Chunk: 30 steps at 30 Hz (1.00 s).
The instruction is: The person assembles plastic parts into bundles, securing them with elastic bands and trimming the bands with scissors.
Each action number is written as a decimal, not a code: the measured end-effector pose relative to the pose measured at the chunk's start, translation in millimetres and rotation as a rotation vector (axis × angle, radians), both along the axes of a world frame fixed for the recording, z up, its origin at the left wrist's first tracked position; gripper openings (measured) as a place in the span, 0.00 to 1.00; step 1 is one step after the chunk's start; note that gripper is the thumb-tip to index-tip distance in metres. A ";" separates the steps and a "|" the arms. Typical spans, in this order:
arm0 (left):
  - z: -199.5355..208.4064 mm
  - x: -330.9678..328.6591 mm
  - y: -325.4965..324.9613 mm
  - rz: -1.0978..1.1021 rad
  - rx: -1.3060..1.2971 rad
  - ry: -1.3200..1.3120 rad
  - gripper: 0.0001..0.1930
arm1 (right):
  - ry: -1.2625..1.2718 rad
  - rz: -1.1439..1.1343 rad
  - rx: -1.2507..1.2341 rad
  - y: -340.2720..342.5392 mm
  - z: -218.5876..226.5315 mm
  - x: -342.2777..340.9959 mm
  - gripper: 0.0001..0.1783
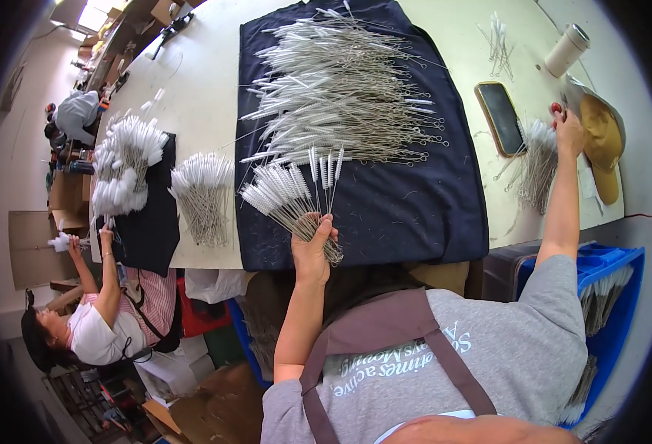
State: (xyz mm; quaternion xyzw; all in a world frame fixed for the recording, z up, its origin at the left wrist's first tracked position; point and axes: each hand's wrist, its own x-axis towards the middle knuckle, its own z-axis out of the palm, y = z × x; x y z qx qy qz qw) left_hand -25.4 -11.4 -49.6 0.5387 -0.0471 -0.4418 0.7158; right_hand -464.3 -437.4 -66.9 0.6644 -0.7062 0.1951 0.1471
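Brushes (126,166) with white heads are lying heaped at the far left, partly over a dark cloth (161,240), and a co-worker (111,333) is holding a small cluster (63,242) beside them. A bundle (201,196) is resting on the pale table (200,74) just left of your navy cloth (415,214), its heads all facing away from you, probably so the stems are lining up. Your left hand (312,240) is holding a bunch (278,194) above the cloth's near edge, thumb and curled fingers pressing the stems together; bristles are fanning out beyond, so this low grip is probably sparing them from crushing. Farther back, the large pile (340,89) is covering the cloth, loops mostly pointing right; the fabric is perhaps preventing slipping. Next, a phone (497,115) is lying flat beside another bundle (539,166), seemingly within easy reach. Your right hand (570,135) is hovering at a red-handled tool (556,109); whether your fingers are pinching it, I cannot tell. A tan cap (601,140) is lying rightmost.
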 end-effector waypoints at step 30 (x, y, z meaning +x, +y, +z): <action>-18.7 0.6 30.7 -0.027 -0.283 -0.063 0.11 | -1.638 0.847 1.267 353.7 18.4 367.3 0.09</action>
